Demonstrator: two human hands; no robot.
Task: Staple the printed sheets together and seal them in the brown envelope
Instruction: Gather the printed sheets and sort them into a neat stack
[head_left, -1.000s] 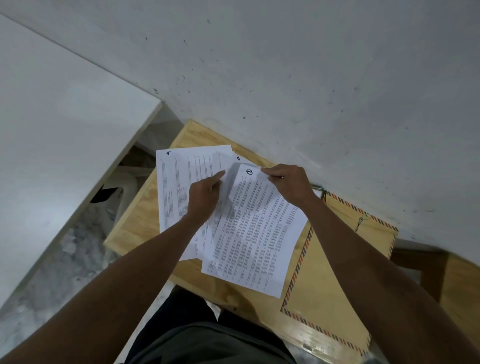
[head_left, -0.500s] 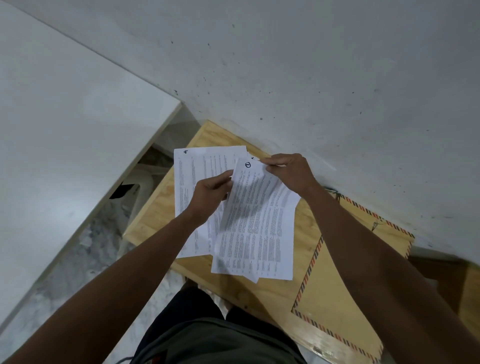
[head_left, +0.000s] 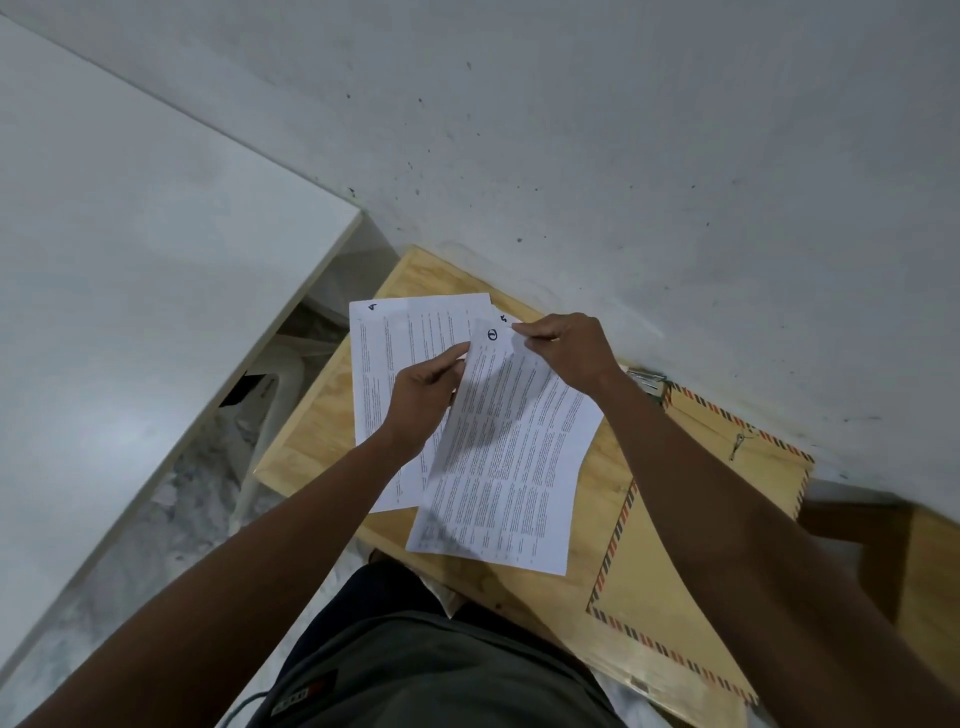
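Where the speckled grey wall (head_left: 623, 130) meets the work area, a light plywood table (head_left: 332, 415) stands against it, with a white slab-like surface (head_left: 130, 260) to its left and a patch of mottled floor (head_left: 171, 519) visible between the two. On the right part of the table lies the brown envelope (head_left: 670, 571), flat, edged with a red-and-dark striped border and bearing a small metal clasp (head_left: 736, 446) near its far end. At the envelope's far corner, close to the wall, sits a small metallic object, probably the stapler (head_left: 647, 379), partly hidden by the right forearm. The printed sheets (head_left: 509, 467) occupy the middle of the table, fanned apart: a sheet marked 4 (head_left: 395, 353) lies to the left, while the top sheet, marked with a circled 1, is raised at its far end and overlaps the others. The right hand (head_left: 563, 351) pinches the top sheet's far edge between thumb and curled fingers. The left hand (head_left: 423, 389) holds the sheet's left edge, fingers curled together and thumb extended along the paper. Below, the person's dark clothing (head_left: 415, 670) fills the near edge.
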